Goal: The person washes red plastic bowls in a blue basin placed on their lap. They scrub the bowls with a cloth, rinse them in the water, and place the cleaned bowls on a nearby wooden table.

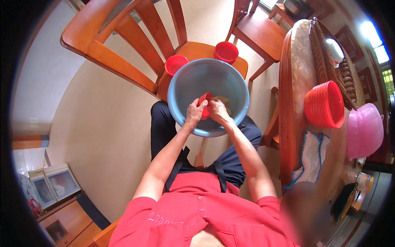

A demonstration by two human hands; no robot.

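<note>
A small red plastic bowl is held tilted inside a large blue-grey plastic basin. My left hand grips the bowl's left side, thumb towards the rim. On the other side my right hand has its bent fingers against the bowl; the fingertips are partly hidden. Just beyond the right hand, a yellowish thing lies low in the basin, too covered to name. The basin is at the front of a wooden chair seat, between my knees.
Two red bowls stand behind the basin, at the left and right. On the wooden table to the right are a stack of red bowls, a pink plastic bowl, a wicker tray and a blue-edged cloth. A second chair stands beyond.
</note>
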